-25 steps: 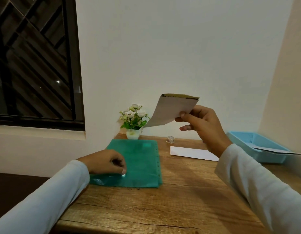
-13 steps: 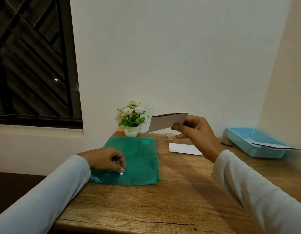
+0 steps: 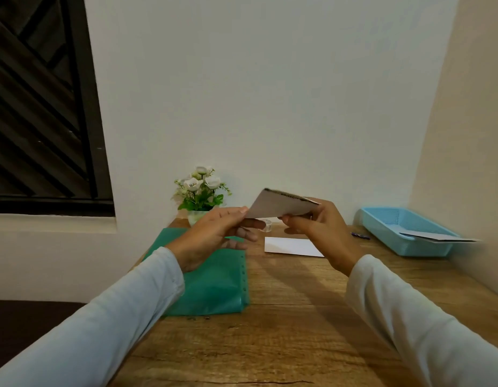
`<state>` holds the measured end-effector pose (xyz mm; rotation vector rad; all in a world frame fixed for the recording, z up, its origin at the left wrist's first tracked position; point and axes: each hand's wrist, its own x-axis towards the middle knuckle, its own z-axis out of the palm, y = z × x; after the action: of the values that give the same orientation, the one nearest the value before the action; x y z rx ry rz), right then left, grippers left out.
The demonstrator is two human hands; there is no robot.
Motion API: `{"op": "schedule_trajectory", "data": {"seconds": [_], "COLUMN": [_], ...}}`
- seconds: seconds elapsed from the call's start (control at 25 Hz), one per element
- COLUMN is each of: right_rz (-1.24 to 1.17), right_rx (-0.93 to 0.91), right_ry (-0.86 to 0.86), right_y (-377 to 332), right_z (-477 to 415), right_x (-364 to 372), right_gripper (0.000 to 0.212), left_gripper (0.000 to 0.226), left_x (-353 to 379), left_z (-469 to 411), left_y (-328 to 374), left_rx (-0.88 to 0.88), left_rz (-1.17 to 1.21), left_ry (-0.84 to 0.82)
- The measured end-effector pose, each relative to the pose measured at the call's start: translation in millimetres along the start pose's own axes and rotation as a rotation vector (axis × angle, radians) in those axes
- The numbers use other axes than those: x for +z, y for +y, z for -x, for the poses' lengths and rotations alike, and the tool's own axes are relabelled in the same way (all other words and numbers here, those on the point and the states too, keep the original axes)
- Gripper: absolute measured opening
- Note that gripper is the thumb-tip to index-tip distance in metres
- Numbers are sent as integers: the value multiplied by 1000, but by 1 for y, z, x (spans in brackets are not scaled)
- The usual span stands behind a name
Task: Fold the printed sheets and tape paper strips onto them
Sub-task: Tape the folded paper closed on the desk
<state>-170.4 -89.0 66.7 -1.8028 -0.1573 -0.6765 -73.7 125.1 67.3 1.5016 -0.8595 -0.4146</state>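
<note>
- Folded printed sheet [image 3: 281,206] is in the air, above and just right of the green punched sleeve [image 3: 214,280], its long axis running left-right.
- Right hand [image 3: 323,233] pinches the right end.
- Left hand [image 3: 214,236] pinches the left corner lightly between thumb and forefinger, the other fingers loose.
- Both hands are equally near the sheet.

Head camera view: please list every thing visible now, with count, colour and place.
folded sheet: 1, white, held above the table
plastic sleeve: 1, green, table left
flat paper: 1, white, table centre
tape roll: 1, clear, behind the hands
flower pot: 1, white flowers, by the wall
basket: 1, blue, table right
loose sheet: 1, grey-white, in the basket
pen: 1, dark, beside the basket
table: 1, brown wood, foreground
left hand: 1, pinches sheet's left corner
right hand: 1, grips its right end
</note>
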Motion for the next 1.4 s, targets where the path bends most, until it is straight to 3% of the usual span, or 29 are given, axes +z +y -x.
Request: {"op": "schedule_trajectory", "data": {"seconds": [0.12,0.24,0.36,0.48,0.64,0.92,1.08,1.24,1.4], "right_rz": [-20,-212,-342,-173,52,160,168,213,-4], "right_rx": [31,243,451,478,478,468,492,504,543], "right_ry": [108,232,192,148,112,52,43,3,71], "right_y": [8,19,33,46,61,84,96,105,109], "right_z": [-1,-6,-10,-12,-19,-29,-34,-35,-33], "right_x": [-14,-23,-30,-36,-42,-40,-40,-39,-45], "right_gripper": [31,22,42,31,40,37,37,41,46], "left_gripper": [29,38,46,53,54,49,33,34,43], "left_x": [9,14,17,17,21,18,23,41,54], "left_z": [-21,-43,-66,-88,-103,-120,-120,-125,-129], "left_y": [-6,-19,-34,-50,-64,-82,-76,-71,-88], "left_rx": [74,105,63,16,-16,-7,33,190,161], "left_rz": [-21,-120,-184,-251,-360,-744,-1071,-883,-774], "left_ry": [39,103,98,85,76,130,192,13,-105]}}
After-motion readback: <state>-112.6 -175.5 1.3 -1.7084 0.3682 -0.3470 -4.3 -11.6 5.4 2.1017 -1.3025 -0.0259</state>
